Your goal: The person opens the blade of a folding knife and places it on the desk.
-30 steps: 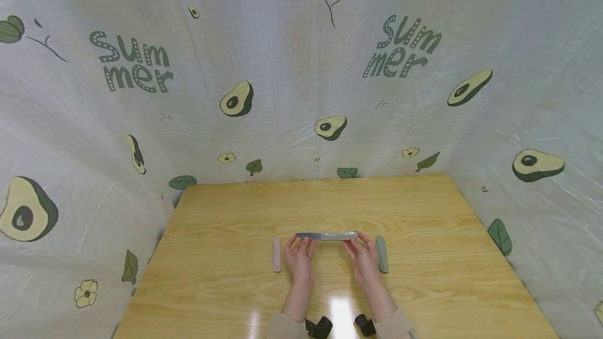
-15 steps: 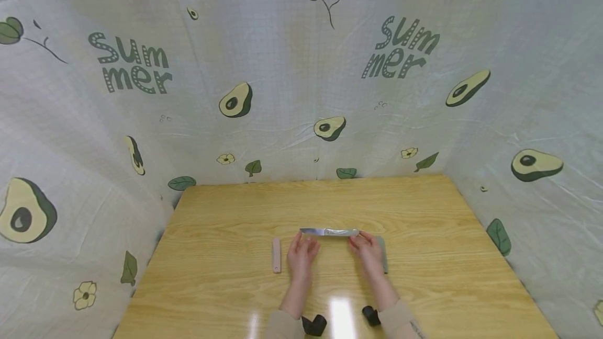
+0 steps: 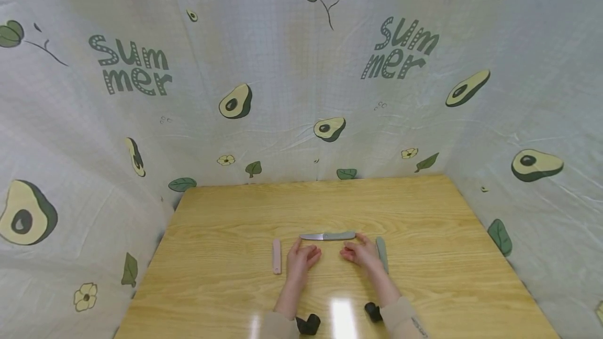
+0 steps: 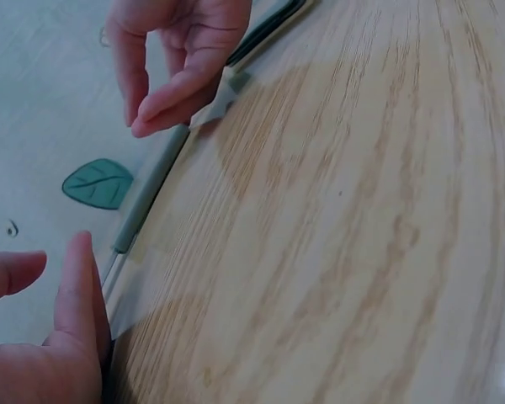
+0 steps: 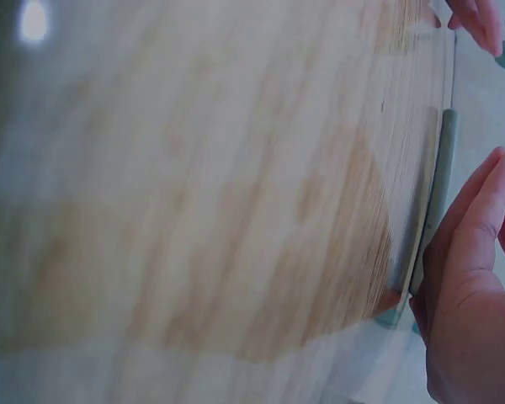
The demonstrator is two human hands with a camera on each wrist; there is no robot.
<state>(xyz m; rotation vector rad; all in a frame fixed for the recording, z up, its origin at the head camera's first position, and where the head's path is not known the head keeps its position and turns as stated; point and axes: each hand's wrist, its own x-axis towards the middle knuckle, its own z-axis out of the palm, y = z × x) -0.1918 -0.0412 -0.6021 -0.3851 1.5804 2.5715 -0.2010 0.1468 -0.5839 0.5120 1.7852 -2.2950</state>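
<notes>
A knife (image 3: 328, 236) with a bare metal blade and a grey-green handle lies crosswise on the wooden table, its blade to the left. By the blade tip is my left hand (image 3: 298, 264), fingers extended, a fingertip at the tip; whether it touches is unclear. My right hand (image 3: 364, 253) lies at the handle end with loosely bent fingers and grips nothing. In the left wrist view the handle (image 4: 151, 194) shows between both hands. The right wrist view has the handle (image 5: 442, 168) beyond my right fingers.
A slim pink piece (image 3: 276, 256) with a small hole lies left of my left hand. A similar grey-green piece (image 3: 382, 252) lies right of my right hand, partly covered by it. White printed cloth (image 3: 282, 67) stands behind the table (image 3: 226, 213) and along its sides.
The knife, earlier held up between both hands, now lies on the table. The fingers have come off it, and my right hand has loosened from the handle.
</notes>
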